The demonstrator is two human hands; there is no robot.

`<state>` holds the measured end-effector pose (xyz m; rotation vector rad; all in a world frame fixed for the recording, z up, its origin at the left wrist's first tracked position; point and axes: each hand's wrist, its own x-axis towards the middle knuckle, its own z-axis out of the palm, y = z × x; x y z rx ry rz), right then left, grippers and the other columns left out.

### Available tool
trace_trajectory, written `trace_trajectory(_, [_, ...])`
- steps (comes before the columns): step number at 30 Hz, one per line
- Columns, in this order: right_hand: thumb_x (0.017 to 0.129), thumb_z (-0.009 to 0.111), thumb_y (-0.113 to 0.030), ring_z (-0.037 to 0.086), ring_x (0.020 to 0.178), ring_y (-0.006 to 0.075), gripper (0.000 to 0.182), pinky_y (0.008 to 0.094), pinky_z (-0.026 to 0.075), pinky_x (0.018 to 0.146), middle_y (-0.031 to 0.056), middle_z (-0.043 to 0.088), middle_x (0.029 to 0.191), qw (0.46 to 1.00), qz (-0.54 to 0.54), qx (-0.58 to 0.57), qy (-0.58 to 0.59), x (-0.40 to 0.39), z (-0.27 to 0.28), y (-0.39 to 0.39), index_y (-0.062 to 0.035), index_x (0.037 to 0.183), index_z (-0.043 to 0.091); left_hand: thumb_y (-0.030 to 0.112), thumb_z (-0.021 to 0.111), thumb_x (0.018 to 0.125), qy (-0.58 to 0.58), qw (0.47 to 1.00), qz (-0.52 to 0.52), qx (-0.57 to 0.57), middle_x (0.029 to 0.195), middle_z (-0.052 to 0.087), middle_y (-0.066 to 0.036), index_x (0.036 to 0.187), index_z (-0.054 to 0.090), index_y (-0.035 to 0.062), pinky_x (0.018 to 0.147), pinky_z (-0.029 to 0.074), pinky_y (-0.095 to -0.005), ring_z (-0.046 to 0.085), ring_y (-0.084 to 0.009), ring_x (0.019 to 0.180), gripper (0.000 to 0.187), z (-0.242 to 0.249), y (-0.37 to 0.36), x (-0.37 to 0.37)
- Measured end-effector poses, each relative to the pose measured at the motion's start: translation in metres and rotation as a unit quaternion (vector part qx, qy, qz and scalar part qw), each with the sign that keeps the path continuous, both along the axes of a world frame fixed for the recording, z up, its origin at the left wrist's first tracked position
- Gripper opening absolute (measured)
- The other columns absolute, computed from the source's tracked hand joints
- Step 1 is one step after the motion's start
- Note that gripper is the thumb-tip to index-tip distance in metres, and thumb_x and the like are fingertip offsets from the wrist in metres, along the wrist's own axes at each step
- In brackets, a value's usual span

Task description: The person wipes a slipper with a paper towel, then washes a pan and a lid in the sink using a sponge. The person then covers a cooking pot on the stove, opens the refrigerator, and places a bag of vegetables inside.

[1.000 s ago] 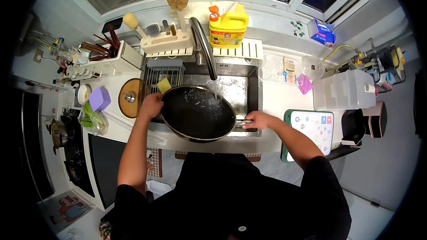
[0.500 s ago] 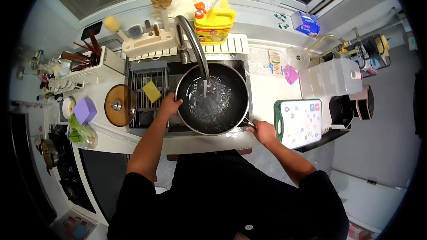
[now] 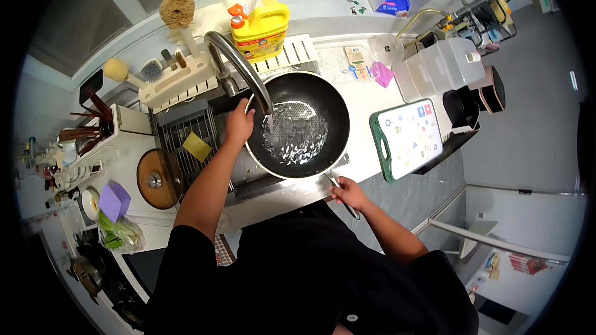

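Note:
A black frying pan (image 3: 332, 108) with a shiny rim sits over the sink, water (image 3: 295, 133) rippling across its inside. From the curved metal faucet (image 3: 239, 62), a thin stream falls near the pan's left side. My left hand (image 3: 241, 123) is closed around the left rim, close to the faucet. At the lower right, my right hand (image 3: 349, 195) grips the pan's metal handle (image 3: 333, 180), which points down toward my body. Left of the pan, a yellow sponge (image 3: 197, 147) lies on the metal drying rack (image 3: 180, 133).
A glass lid (image 3: 159, 178) lies on the left counter, near a purple container (image 3: 114, 201) and bagged greens (image 3: 121, 234). Behind the sink stand a yellow jug (image 3: 264, 31) and a brush holder (image 3: 177, 80). A green-edged cutting board (image 3: 406, 139) lies to the right.
My view has turned. The pan has rotated and shifted right over the sink edge, its handle swinging toward me. My left hand is farther up the rim; my right hand moved with the handle.

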<state>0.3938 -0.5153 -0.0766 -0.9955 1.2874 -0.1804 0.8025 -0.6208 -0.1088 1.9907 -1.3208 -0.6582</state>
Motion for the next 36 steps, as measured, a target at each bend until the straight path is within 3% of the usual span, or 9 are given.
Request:
trace_trajectory(3, [0.099,0.066,-0.035,0.054,0.053,0.0111,0.032,0.0270,0.048,0.048,0.0020,0.057,0.068,0.975,0.011,0.211,-0.062,0.007,0.013,-0.005,-0.0035,0.096,0.058,0.019,0.067,0.093,0.037,0.998,-0.025,-0.034,0.098,0.068,-0.026,0.118,0.058,0.0069,0.076,0.050,-0.0520,0.065,-0.0462,0.096,0.029,-0.008,-0.007,-0.007])
trace_trajectory(5, [0.101,0.063,-0.038,0.049,0.047,0.0108,0.036,0.0282,0.046,0.043,0.0013,0.052,0.062,0.975,0.025,0.215,-0.054,0.016,0.015,0.001,-0.0036,0.093,0.056,0.019,0.067,0.093,0.056,0.997,-0.036,-0.048,0.097,0.068,-0.024,0.115,0.058,0.0062,0.075,0.050,-0.0504,0.065,-0.0451,0.095,0.027,-0.006,-0.016,-0.015])
trace_trajectory(9, [0.103,0.059,-0.040,0.042,0.038,0.0120,0.039,0.0297,0.040,0.037,0.0027,0.048,0.057,0.997,-0.044,0.056,0.017,0.044,0.018,0.028,-0.0034,0.090,0.053,0.020,0.068,0.094,0.160,0.986,-0.043,-0.036,0.090,0.069,-0.020,0.098,0.062,-0.0003,0.077,0.051,-0.0421,0.065,-0.0343,0.084,0.021,-0.011,-0.028,-0.017])
trace_trajectory(12, [0.103,0.058,-0.039,0.043,0.040,0.0099,0.039,0.0274,0.038,0.036,0.0006,0.049,0.058,0.989,-0.137,0.040,0.049,0.063,0.019,0.044,-0.0017,0.093,0.057,0.015,0.060,0.098,0.195,0.975,-0.111,-0.008,0.097,0.072,-0.011,0.111,0.061,0.0016,0.075,0.052,-0.0382,0.067,-0.0216,0.084,0.019,-0.072,-0.022,-0.024])
trace_trajectory(13, [0.103,0.058,-0.039,0.043,0.040,0.0099,0.039,0.0274,0.038,0.036,0.0006,0.049,0.058,0.989,-0.137,0.037,0.051,0.065,0.022,0.042,-0.0017,0.093,0.057,0.012,0.060,0.097,0.325,0.938,-0.111,0.049,0.102,0.070,-0.008,0.118,0.061,0.0020,0.074,0.053,-0.0372,0.066,-0.0206,0.085,0.023,-0.113,-0.016,-0.030])
trace_trajectory(15, [0.102,0.060,-0.038,0.055,0.046,0.0233,0.041,0.0366,0.046,0.045,0.0105,0.058,0.061,0.982,-0.108,-0.023,0.151,0.067,0.028,0.042,0.0005,0.088,0.058,0.011,0.061,0.097,0.465,0.864,-0.060,0.182,0.107,0.070,-0.009,0.125,0.060,0.0027,0.074,0.053,-0.0357,0.066,-0.0195,0.086,0.030,-0.104,0.001,-0.040])
trace_trajectory(21, [0.099,0.060,-0.035,0.062,0.080,0.0489,0.041,0.0519,0.049,0.073,0.0280,0.065,0.079,0.921,0.016,-0.197,0.337,0.088,0.049,0.046,0.0038,0.088,0.060,0.010,0.061,0.096,0.370,0.902,-0.035,0.222,0.102,0.070,-0.008,0.130,0.058,0.0009,0.070,0.053,-0.0334,0.065,-0.0162,0.082,0.036,-0.148,0.032,-0.064])
trace_trajectory(29, [0.100,0.059,-0.038,0.064,0.075,0.0459,0.038,0.0517,0.049,0.066,0.0233,0.067,0.077,0.870,0.032,-0.285,0.401,0.080,0.047,0.056,-0.0023,0.087,0.060,0.013,0.059,0.098,0.404,0.894,-0.001,0.192,0.100,0.069,-0.011,0.133,0.058,0.0012,0.076,0.052,-0.0328,0.065,-0.0177,0.082,0.037,-0.112,0.048,-0.032])
trace_trajectory(36, [0.098,0.063,-0.033,0.060,0.075,0.0491,0.035,0.0545,0.046,0.065,0.0260,0.063,0.076,0.862,0.022,-0.308,0.402,0.054,0.046,0.062,0.0003,0.087,0.059,0.014,0.063,0.093,0.333,0.933,-0.026,0.133,0.086,0.072,-0.005,0.093,0.074,0.0053,0.076,0.050,-0.0320,0.065,-0.0174,0.081,0.014,-0.131,0.072,0.002])
